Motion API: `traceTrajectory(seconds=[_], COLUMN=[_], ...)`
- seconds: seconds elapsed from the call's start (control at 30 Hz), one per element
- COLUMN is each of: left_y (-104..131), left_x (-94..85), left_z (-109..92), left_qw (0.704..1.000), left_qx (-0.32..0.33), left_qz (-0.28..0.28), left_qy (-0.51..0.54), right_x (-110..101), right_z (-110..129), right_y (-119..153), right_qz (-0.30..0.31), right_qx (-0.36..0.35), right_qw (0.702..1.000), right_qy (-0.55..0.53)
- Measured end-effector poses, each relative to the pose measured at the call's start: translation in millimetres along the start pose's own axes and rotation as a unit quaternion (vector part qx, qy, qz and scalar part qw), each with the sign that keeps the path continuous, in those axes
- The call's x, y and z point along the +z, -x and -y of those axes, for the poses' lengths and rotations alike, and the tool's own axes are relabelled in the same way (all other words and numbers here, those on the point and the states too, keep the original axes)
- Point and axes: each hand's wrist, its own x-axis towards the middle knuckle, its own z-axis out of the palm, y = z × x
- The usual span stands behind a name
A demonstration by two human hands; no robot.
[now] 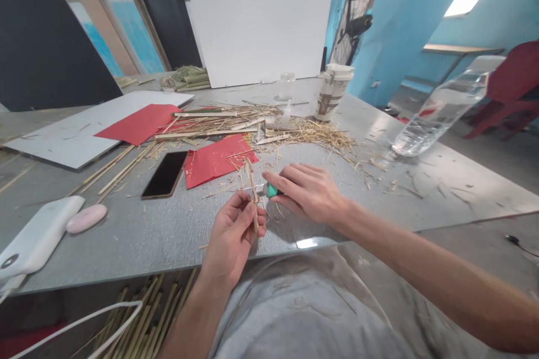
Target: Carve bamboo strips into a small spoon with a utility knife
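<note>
Near the table's front edge, my left hand (233, 227) pinches a thin pale strip of straw or reed (251, 179), which stands nearly upright between thumb and fingers. My right hand (305, 190) is closed around a small knife with a green handle (273, 190). Its short metal blade (260, 190) points left and meets the strip just above my left fingertips. Behind the hands lies a red sheet (219, 161) with straw bits on it. A heap of straw strips (236, 123) spreads beyond that.
A black phone (165, 175), a white power bank (40, 235) and a pink oval object (86, 219) lie left on the grey table (168, 235). A paper cup (334, 92) and a tilted water bottle (446, 109) are on the right. Stalks (147, 320) show below the edge.
</note>
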Motion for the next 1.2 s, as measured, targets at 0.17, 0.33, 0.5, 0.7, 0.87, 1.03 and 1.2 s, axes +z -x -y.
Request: traceTrajectory(seconds=[0.17,0.33,0.5,0.7,0.87,1.03,1.2], left_y=[0,-1,0,2,-1,-1,-1], left_x=[0.5,1.8,1.3,1.9,3.9,5.2,5.7], left_z=[-2,-2,1,-1,-2,0,5], left_qw=[1.0,0.999,0.999,0.998,0.997,0.996,0.994], left_qx=[0.01,0.012,0.021,0.007,0.002,0.028,0.046], left_qz=[-0.007,-0.009,-0.009,-0.002,0.002,-0.003,-0.011], left_qy=[-0.022,-0.033,-0.042,-0.061,-0.075,-0.087,-0.096], right_x=[0,-1,0,1,0,0,-1], right_z=[0,-1,-1,-7,-11,-9,-8], right_y=[0,0,1,3,4,3,2], right_qz=[0.011,0.006,0.002,-0.004,0.0,-0.004,-0.014], right_qx=[0.009,0.008,0.017,0.044,0.054,0.054,0.05], right_qw=[1.0,1.0,1.0,0.999,0.998,0.998,0.998], right_qy=[0.005,0.011,0.01,0.018,0.022,0.022,0.028])
